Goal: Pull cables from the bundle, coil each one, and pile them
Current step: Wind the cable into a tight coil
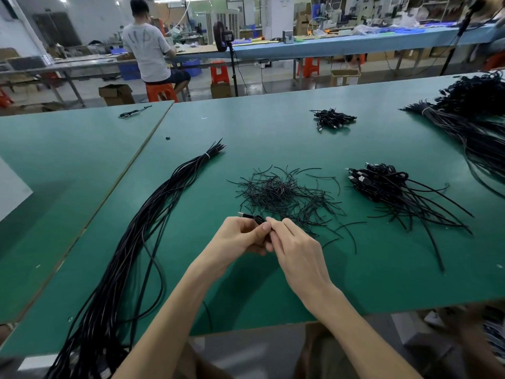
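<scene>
Both hands are raised just above the green surface (273,285), near its front edge and meeting at the fingertips.

Left hand (237,237): the grip is closed, with fingers and thumb curled round a small black cable (255,218) (gathered into a tight coil, as far as can be seen). One connector end projects to the left past the fingers.

Right hand (297,250): the grip is likewise closed, fingertips pinching the same cable against the left thumb. Whether anything else lies between those fingertips cannot be told.

The bundle (153,228) lies to the left of the hands – a long sheaf of straight black cables running from the near edge diagonally away, bound by a pale band near its far end. One strand loops loose beside it.

Just beyond the hands lies a scatter of short black ties (284,195). To its right sits the pile of coiled cables (382,184), connectors at its far left and loose tails fanning toward the near right.

Further back, a smaller pile (332,119) rests well apart from the rest. A second bundle (470,119) occupies the far right corner. A single loose cable (134,112) lies on the adjoining surface to the left.

Background – a person (149,50) sits on an orange stool (161,93) at another bench, facing away.
</scene>
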`<state>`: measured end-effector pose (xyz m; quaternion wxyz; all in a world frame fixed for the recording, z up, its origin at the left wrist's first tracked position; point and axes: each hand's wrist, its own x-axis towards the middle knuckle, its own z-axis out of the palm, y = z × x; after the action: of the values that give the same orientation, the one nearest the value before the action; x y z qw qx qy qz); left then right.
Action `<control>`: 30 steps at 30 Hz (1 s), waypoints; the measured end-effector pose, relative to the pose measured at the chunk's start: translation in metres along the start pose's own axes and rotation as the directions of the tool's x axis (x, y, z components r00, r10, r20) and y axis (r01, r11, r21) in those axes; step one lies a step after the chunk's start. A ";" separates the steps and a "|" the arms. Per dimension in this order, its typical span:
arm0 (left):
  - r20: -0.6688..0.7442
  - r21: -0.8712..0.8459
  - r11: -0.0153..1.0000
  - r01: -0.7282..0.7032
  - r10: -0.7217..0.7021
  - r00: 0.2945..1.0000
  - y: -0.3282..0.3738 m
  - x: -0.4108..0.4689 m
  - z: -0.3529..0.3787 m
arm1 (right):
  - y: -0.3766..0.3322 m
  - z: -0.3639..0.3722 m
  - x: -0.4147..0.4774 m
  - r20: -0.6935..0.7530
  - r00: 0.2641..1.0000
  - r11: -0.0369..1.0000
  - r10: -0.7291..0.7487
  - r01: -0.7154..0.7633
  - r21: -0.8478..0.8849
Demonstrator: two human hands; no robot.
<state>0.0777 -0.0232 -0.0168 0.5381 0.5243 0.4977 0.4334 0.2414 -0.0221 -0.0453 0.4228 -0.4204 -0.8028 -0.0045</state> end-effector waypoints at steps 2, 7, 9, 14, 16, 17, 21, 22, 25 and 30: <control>0.016 0.014 1.000 -0.012 0.011 1.000 0.001 0.000 -0.001 | 0.000 0.001 0.000 -0.007 1.000 1.000 -0.005 0.005 -0.006; 0.022 0.030 1.000 -0.009 0.008 1.000 0.005 -0.002 -0.003 | 0.000 0.002 0.001 -0.006 1.000 1.000 -0.025 0.025 -0.009; 0.027 0.033 0.999 -0.014 0.013 1.000 0.005 -0.002 -0.005 | 0.000 0.003 0.000 0.004 0.999 0.999 -0.033 0.033 -0.007; 0.042 0.052 0.999 -0.008 0.006 0.999 0.003 -0.003 -0.008 | -0.001 0.005 -0.001 0.016 0.999 0.999 -0.036 0.037 -0.008; 0.055 0.070 0.997 -0.013 0.009 0.998 0.002 -0.002 -0.009 | -0.001 0.005 -0.001 0.040 0.999 1.000 -0.031 0.031 0.003; 0.063 0.083 0.996 -0.017 0.012 0.998 0.002 -0.002 -0.009 | -0.001 0.005 -0.001 0.059 0.998 1.000 -0.027 0.026 0.013; 0.046 0.132 0.991 -0.037 0.031 0.998 0.001 -0.002 -0.008 | -0.002 0.003 -0.001 0.135 0.991 0.997 0.010 -0.019 0.069; 0.036 0.141 0.989 -0.044 0.039 0.999 0.000 -0.002 -0.007 | -0.002 0.003 0.000 0.145 0.989 0.996 0.019 -0.031 0.082; 0.002 0.153 0.986 -0.065 0.065 0.998 -0.001 -0.003 -0.004 | -0.004 0.000 0.002 0.155 0.987 0.993 0.032 -0.049 0.108; -0.054 0.185 0.979 -0.090 0.102 0.993 -0.003 -0.001 -0.003 | -0.003 0.000 -0.001 0.183 0.981 0.984 0.059 -0.087 0.154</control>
<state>0.0747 -0.0246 -0.0198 0.4504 0.5807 0.5260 0.4281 0.2397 -0.0244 -0.0445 0.3819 -0.4127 -0.8191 0.1137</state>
